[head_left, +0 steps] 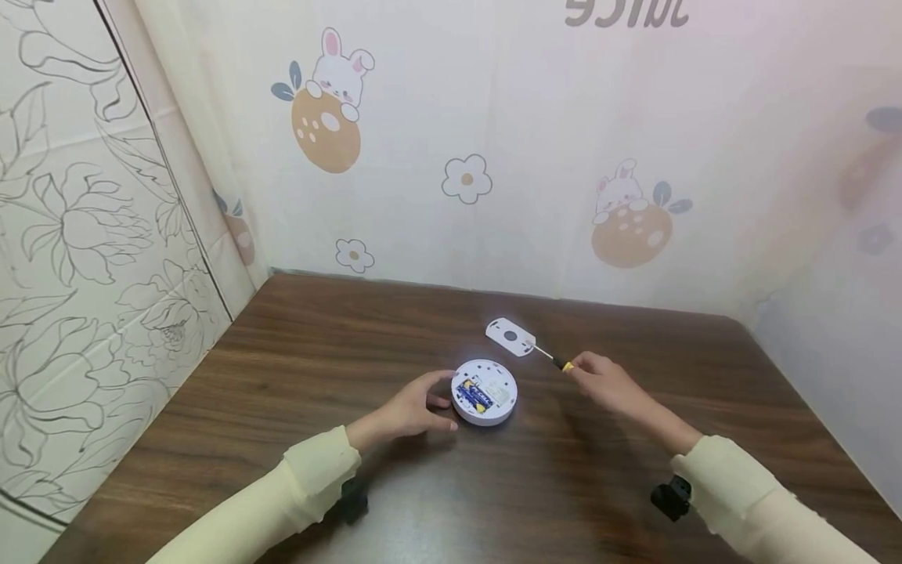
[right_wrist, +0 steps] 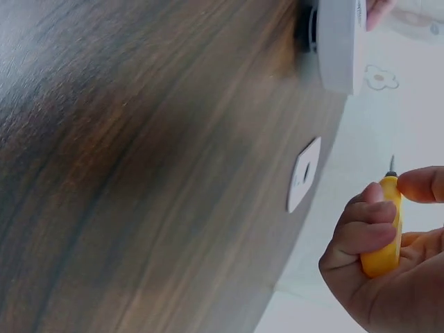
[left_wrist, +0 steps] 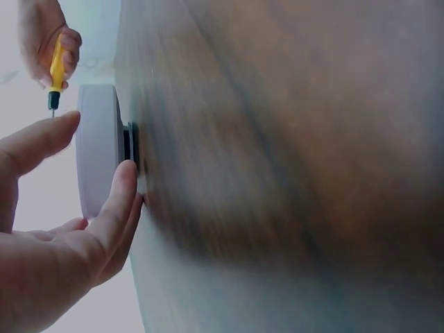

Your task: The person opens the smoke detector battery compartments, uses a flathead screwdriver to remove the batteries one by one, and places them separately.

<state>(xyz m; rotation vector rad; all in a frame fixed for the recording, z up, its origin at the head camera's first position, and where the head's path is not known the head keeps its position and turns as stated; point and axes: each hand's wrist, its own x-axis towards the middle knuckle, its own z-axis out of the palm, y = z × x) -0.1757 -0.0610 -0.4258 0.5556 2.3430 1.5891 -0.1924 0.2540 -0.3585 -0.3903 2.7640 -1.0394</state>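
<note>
A round white smoke alarm (head_left: 502, 410) lies on the table with its back up, blue-and-yellow batteries (head_left: 475, 395) showing in its open compartment. My left hand (head_left: 412, 406) holds its left side, with curved fingers and thumb at the rim. In the left wrist view, those fingertips are at the edge of the alarm (left_wrist: 99, 149). My right hand (head_left: 611, 382) grips a yellow screwdriver (head_left: 566, 366), its thin shaft pointing up and left. A white mounting plate (head_left: 496, 333) with a central hole lies behind the alarm. In the head view the screwdriver's tip overlaps the plate's right end; contact is unclear.
Everything rests on a dark wood-grain table (head_left: 303, 352). A pale curtain (head_left: 423, 94) printed with rabbits and flowers hangs along the back edge. On the left stands a white panel (head_left: 84, 235) with line-drawn flowers.
</note>
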